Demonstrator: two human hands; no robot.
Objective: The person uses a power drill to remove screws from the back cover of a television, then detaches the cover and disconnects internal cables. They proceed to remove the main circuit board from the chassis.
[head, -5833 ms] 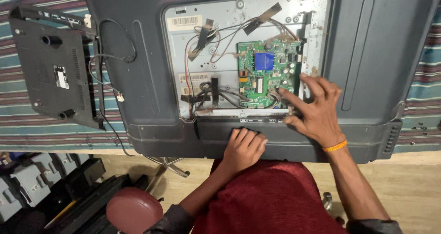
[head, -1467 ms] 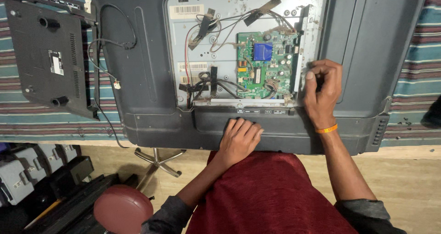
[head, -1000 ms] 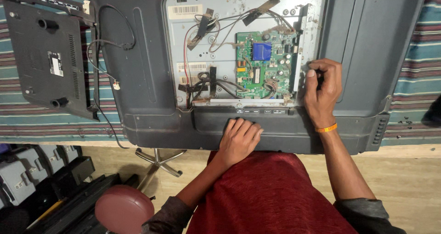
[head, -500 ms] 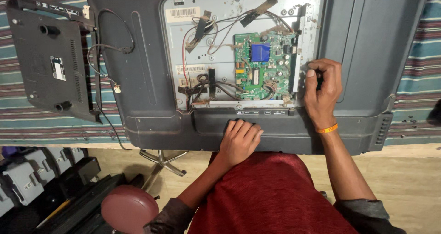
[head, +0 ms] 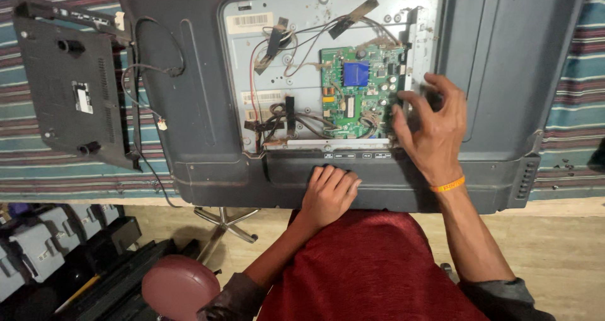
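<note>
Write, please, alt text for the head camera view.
A person's right hand touches the right edge of a green circuit board inside an opened television back, lying on striped cloth. The left hand rests on its lower edge; a removed cover panel lies left.

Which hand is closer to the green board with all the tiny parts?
The right hand: its fingers already touch the green circuit board's right edge. The left hand rests lower, on the television's grey back cover, clear of the board.
</note>
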